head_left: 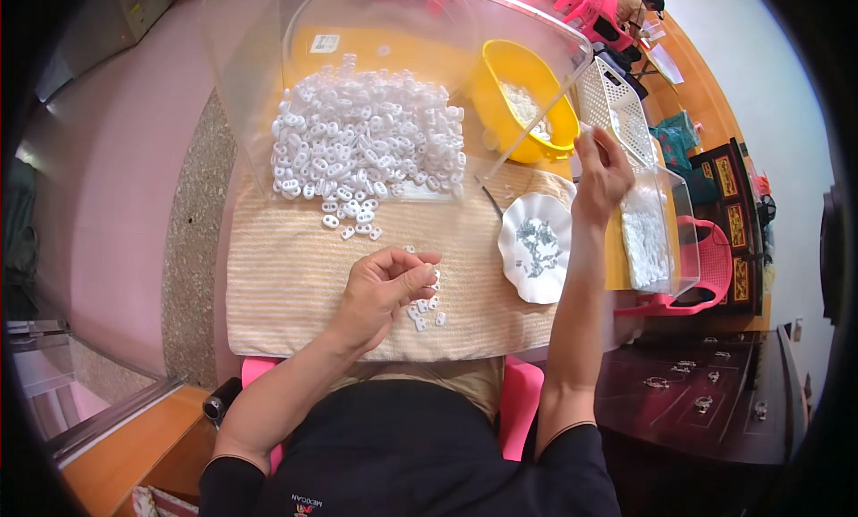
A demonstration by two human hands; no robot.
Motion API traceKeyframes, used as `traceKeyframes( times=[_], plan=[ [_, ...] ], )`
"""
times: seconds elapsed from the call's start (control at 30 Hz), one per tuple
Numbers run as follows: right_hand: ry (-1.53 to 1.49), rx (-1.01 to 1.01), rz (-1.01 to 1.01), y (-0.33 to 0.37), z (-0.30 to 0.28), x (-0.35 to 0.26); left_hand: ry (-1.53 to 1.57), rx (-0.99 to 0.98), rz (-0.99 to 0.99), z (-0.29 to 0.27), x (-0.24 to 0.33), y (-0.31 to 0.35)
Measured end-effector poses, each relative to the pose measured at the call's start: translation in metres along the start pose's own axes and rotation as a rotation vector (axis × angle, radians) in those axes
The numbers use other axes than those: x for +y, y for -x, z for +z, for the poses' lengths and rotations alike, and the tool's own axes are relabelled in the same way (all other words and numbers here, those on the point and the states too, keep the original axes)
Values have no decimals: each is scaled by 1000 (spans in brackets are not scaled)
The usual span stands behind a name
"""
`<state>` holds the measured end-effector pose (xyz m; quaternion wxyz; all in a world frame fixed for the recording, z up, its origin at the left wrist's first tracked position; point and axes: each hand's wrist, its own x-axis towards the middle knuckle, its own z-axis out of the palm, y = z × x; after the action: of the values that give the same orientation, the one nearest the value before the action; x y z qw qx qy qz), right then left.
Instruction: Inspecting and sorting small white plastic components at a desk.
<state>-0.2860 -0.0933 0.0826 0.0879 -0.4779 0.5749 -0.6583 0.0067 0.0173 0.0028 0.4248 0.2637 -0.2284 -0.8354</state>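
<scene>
My left hand (pixel 386 294) is closed in a pinch over the striped cloth, with a small white plastic piece (pixel 436 275) at its fingertips. Several more white pieces (pixel 421 323) lie just below those fingers. Raised at the right, my right hand (pixel 602 176) has its fingers drawn together near the yellow basin (pixel 494 79); what they hold, if anything, is too small to make out. A large heap of white two-hole plastic pieces (pixel 357 142) spills from a clear plastic bin (pixel 241 88) onto the cloth. Small grey and white parts fill the middle of a scalloped white dish (pixel 547 289).
Small white parts lie inside the basin. A white perforated basket (pixel 617 92) and a clear box (pixel 681 249) of white pieces stand at the right, beside a pink chair (pixel 710 271). The striped cloth (pixel 286 289) covers the table's near part. Another person (pixel 633 6) sits far off.
</scene>
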Motion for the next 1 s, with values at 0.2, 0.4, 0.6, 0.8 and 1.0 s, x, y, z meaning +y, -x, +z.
traceKeyframes(
  times=[0.2,0.4,0.6,0.8,1.0],
  plan=[
    [106,-6,2,32,6,-16,-82,64,131,-6,3,-5],
    [164,-556,-240,105,40,-32,-86,91,145,-7,4,-3],
    [489,-740,-226,122,62,-19,-105,104,133,-6,5,-5],
    [623,-857,-311,130,81,-30,-107,104,153,-5,4,-2],
    [662,-885,-379,136,97,-17,-100,127,144,-5,5,-2]
  ],
)
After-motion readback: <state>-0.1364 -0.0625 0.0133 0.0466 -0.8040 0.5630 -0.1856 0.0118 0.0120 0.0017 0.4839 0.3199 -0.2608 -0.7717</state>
